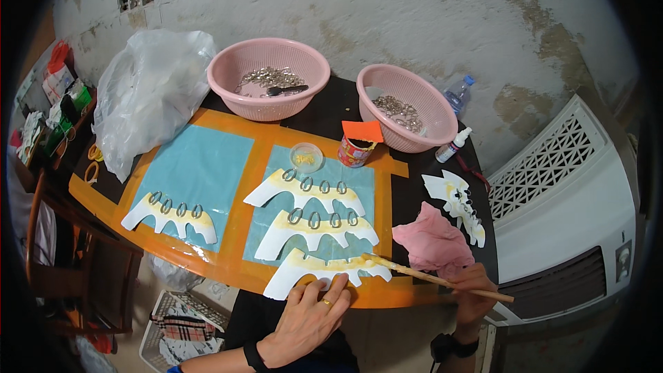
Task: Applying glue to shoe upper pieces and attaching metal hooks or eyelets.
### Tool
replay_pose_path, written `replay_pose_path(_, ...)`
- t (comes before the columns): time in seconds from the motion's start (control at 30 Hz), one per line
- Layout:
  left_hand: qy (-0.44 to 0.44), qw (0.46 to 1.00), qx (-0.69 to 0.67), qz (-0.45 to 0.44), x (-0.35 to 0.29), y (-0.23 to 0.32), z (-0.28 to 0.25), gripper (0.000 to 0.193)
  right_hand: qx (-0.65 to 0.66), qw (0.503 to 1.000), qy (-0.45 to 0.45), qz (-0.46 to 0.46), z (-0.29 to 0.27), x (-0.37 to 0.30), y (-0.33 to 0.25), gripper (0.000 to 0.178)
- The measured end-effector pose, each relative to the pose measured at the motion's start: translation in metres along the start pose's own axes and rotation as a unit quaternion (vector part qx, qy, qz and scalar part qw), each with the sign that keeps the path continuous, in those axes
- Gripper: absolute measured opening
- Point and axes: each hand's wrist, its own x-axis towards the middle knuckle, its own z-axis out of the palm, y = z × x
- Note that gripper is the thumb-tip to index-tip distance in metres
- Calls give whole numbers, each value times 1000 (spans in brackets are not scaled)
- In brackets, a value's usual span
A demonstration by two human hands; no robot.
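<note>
My left hand (314, 318), with a ring and a dark wristband, presses its curled fingers on the lower edge of a white scalloped cut-out (283, 278) with a yellowish coating along its top. Between the fingers of my right hand (474, 293) is a long wooden stick (435, 278). Its yellow-stained tip touches the coated edge near the cut-out's right part. Just behind lie two similar cut-outs (276, 242) (266, 192), each with several metal oval rings along its top. Another ringed cut-out (166, 220) lies to the left.
Two pink baskets (228, 93) (366, 107) hold metal rings. Before them stand an orange-flapped cup (353, 155) and a small clear tub (305, 159). On the right lie a pink cloth (431, 242) and more cut-outs (456, 200), near a white bottle (452, 146). A plastic bag (148, 90) sits back left.
</note>
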Motion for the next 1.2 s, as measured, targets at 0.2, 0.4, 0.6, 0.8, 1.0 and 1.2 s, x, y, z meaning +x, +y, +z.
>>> replay_pose_path(0.2,-11,1000,-10,-3,0,0,-3,45,-15,999,25,-28,-9,-5,5,22)
replay_pose_path(0.4,-17,1000,-6,-1,1,0,-3,46,-6,999,36,-20,-9,-7,4,16)
replay_pose_path(0.6,-18,1000,-1,-3,1,0,-3,44,-19,999,5,-35,-14,-11,2,11)
replay_pose_path(0.8,-30,1000,-4,-7,0,1,-3,44,-18,999,-3,-36,-12,-7,-5,12)
replay_pose_path(1.0,-23,1000,-16,-4,-1,0,2,48,-19,999,17,-25,-17,-7,-2,12)
replay_pose_path(1.2,-24,1000,-9,-6,1,-1,-3,46,-29,999,1,-22,-19,-5,-2,14)
